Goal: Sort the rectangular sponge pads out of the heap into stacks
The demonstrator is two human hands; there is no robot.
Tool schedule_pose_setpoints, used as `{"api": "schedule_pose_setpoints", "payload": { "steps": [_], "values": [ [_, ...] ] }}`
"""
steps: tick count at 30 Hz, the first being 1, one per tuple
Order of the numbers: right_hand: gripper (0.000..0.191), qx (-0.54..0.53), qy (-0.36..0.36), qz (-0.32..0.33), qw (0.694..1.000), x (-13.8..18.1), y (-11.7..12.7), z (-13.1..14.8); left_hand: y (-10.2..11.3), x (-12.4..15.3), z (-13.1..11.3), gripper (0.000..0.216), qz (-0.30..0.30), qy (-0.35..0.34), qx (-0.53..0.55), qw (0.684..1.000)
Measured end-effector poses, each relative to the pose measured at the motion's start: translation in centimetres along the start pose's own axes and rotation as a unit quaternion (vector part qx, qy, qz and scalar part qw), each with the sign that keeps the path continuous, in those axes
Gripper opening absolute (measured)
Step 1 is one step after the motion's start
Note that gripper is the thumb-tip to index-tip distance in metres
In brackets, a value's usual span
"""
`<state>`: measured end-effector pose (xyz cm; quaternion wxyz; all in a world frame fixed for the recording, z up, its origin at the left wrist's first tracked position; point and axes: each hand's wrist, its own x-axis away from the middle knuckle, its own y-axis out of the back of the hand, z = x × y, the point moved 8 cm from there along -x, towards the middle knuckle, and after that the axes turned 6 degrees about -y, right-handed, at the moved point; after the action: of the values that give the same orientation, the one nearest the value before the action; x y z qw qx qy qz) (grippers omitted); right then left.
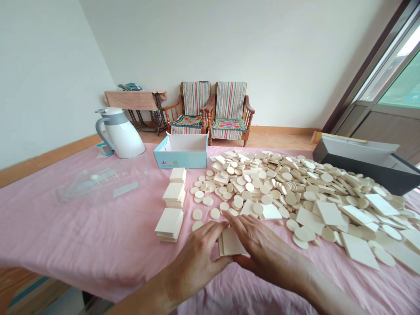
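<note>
A small stack of pale square tiles (231,243) sits between my two hands at the near side of the table. My left hand (203,247) closes on its left side, thumb at the front edge. From the right, my right hand (257,240) grips the same stack, its fingers across the far corner. How many tiles it has is hidden. Just left of my hands stand three stacks of square tiles (169,221) in a row. Beyond and to the right spreads a large heap of loose round discs and square tiles (265,186).
A light blue open box (180,157) stands behind the stacks. To the left are a white and grey jug (123,135) and clear plastic packaging (101,183). A dark open box (367,164) lies behind the heap at right. A pink cloth (108,236) covers the table.
</note>
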<state>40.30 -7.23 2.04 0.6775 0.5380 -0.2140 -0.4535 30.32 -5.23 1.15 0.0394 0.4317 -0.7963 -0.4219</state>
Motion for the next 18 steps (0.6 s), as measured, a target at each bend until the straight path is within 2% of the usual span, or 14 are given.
{"api": "schedule_pose_setpoints", "payload": {
  "steps": [4,7,9,12,15,18],
  "values": [
    [0.091,-0.03,0.009,-0.011,0.999,0.1,0.7,0.7,1.8,1.5,0.3,0.051,-0.062,-0.013,-0.042,0.997],
    [0.081,-0.048,-0.024,-0.051,0.997,0.4,1.5,-0.4,5.0,3.3,1.3,0.047,-0.162,0.008,-0.087,0.983],
    [0.07,-0.067,-0.06,-0.088,0.992,0.6,1.7,-1.7,7.6,4.9,2.6,0.042,-0.239,0.047,-0.113,0.963],
    [0.054,-0.1,-0.102,-0.124,0.982,0.9,1.2,-3.4,10.6,7.3,4.7,0.042,-0.344,0.116,-0.167,0.917],
    [0.044,-0.124,-0.123,-0.132,0.976,0.8,0.5,-3.9,11.5,8.7,6.0,0.042,-0.39,0.15,-0.242,0.876],
    [0.04,-0.133,-0.122,-0.134,0.974,0.6,0.4,-3.4,10.9,8.9,6.5,0.042,-0.387,0.156,-0.301,0.857]
  ]
}}
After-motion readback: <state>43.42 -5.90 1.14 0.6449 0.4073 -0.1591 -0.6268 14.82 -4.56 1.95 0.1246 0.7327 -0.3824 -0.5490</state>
